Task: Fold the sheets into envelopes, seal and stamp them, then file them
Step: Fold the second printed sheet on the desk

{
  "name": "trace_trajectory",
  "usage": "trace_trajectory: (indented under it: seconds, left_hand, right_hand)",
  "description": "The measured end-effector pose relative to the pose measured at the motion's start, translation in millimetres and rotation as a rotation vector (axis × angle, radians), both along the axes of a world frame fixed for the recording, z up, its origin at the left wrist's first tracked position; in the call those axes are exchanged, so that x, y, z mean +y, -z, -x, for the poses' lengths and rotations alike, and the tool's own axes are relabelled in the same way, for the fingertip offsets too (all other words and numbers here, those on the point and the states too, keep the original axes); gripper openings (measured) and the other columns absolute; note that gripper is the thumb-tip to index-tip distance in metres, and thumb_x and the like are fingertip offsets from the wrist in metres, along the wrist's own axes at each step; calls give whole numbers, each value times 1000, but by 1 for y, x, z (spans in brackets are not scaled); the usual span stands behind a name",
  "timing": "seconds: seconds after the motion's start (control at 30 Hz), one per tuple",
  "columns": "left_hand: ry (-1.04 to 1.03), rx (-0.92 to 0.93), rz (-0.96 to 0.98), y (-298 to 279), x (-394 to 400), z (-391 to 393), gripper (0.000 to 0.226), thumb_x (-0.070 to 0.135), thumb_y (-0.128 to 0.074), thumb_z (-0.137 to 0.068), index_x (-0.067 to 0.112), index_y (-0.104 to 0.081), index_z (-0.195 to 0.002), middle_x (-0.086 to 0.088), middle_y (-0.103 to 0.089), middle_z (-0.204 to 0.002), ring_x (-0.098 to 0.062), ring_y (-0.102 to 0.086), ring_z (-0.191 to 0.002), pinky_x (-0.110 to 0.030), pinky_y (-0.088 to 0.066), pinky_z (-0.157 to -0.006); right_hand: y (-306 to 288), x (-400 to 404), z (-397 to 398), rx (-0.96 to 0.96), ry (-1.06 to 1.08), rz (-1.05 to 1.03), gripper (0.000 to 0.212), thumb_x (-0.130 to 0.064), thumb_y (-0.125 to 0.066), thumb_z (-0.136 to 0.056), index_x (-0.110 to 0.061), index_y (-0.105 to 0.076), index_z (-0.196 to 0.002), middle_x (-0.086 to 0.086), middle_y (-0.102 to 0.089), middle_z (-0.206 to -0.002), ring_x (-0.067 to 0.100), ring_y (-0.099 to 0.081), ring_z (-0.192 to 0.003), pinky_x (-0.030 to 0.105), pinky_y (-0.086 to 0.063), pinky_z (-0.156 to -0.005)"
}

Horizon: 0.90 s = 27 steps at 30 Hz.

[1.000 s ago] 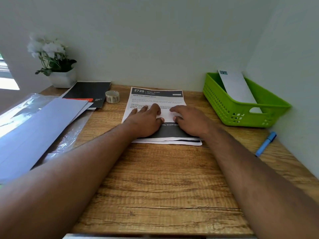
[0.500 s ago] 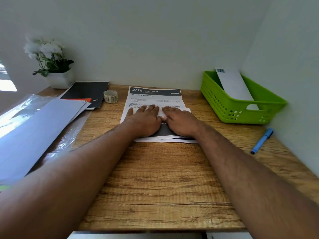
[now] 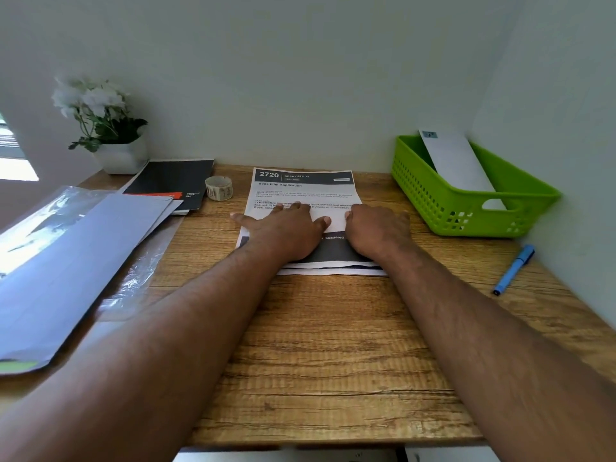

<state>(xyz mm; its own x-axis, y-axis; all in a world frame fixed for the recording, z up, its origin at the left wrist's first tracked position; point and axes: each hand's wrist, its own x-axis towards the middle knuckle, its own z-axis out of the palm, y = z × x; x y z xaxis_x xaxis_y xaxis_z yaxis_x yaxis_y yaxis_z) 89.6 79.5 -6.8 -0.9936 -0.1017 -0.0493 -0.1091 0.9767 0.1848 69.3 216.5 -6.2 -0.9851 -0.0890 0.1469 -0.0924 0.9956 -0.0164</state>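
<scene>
1. At the far left we see a potted plant [image 3: 103, 128] with white flowers in the desk's back corner, and nearer us a stack of pale envelopes [image 3: 63, 258] lying on clear plastic wrap.
2. Beside them lies a black notebook [image 3: 173, 181], with a roll of stamps [image 3: 219, 188] just to its right.
3. Our left hand [image 3: 283, 231] lies flat on the printed sheet [image 3: 301, 191], fingers spread and straight, pressing down the folded lower part.
4. The sheet sits mid-desk toward the back wall, its bottom section turned up over the text.
5. Our right hand [image 3: 378, 231] presses the fold near the sheet's right edge; its fingers bend downward, pinching nothing.
6. The green basket [image 3: 443, 208] holds one stamped envelope [image 3: 456, 161] leaning on its back rim.
7. A blue pen [image 3: 515, 270] lies on the wooden desk [image 3: 326, 361] by the right wall.
</scene>
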Motion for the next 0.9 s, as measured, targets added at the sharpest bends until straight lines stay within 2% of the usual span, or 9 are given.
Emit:
trace_trajectory:
  seconds: [0.13,0.2,0.27,0.37,0.47,0.53,0.63,0.7,0.9]
  left_hand:
    - [-32,-8,98,0,-6,-1,61,54,-21,-100,19,-27,-150,1,-27,-158,-29,-22,-146,-83,4,-98]
    - [-46,-6,199,0,-10,-5,61,53,-20,-101,17,-29,-149,-2,-29,-158,-35,-25,-144,-80,11,-98]
    - [-47,9,296,-2,-13,-11,62,53,-17,-101,14,-41,-143,-6,-40,-151,-36,-34,-140,-76,17,-98]
    - [-64,9,391,-4,-22,-15,70,55,-10,-99,12,-53,-134,-11,-52,-140,-35,-37,-137,-70,27,-97]
    - [-82,81,384,-1,-33,-8,70,54,-13,-97,9,-32,-148,-15,-31,-155,-33,-20,-146,-65,32,-94]
    - [31,153,306,-1,-35,-1,62,43,-22,-98,14,-19,-152,-10,-20,-160,-31,-13,-148,-68,25,-100]
    - [169,168,198,-1,-27,4,55,25,-34,-94,18,-26,-148,-9,-37,-149,-32,-29,-140,-69,10,-108]
    - [183,166,161,-1,-22,7,57,21,-38,-92,21,-27,-148,-11,-36,-147,-33,-30,-138,-68,2,-110]
    - [109,165,41,-1,-22,11,53,21,-42,-88,26,-42,-141,-10,-39,-143,-31,-29,-135,-56,-16,-109]
  right_hand:
    - [2,2,-1,-48,38,-2,37,-30,-31,-98,-21,-53,-127,4,-58,-129,27,-49,-120,61,-19,-108]
    - [4,3,0,-60,41,32,37,-29,-31,-96,-22,-53,-126,3,-57,-129,27,-49,-120,63,-23,-107]
    - [5,4,1,-58,39,49,37,-28,-31,-95,-22,-53,-124,4,-58,-127,28,-50,-117,60,-30,-104]
    - [4,4,0,-59,64,7,38,-32,-31,-96,-20,-53,-125,5,-57,-129,27,-49,-119,58,-30,-106]
    - [-1,4,-2,-59,66,-112,40,-32,-31,-98,-19,-51,-131,5,-52,-137,27,-43,-128,63,-18,-110]
    - [0,3,1,2,5,-178,42,-30,-33,-97,-17,-46,-136,6,-45,-144,28,-35,-135,67,-12,-109]
    - [6,0,7,103,-154,-175,50,-28,-34,-98,-17,-30,-147,6,-30,-155,27,-22,-144,66,-12,-111]
    - [9,-1,9,79,-258,-111,49,-29,-32,-101,-20,-26,-149,2,-25,-157,25,-18,-146,61,-11,-114]
    - [11,2,15,-30,-363,22,46,-22,-32,-101,-17,-31,-147,6,-34,-153,26,-28,-141,51,-25,-113]
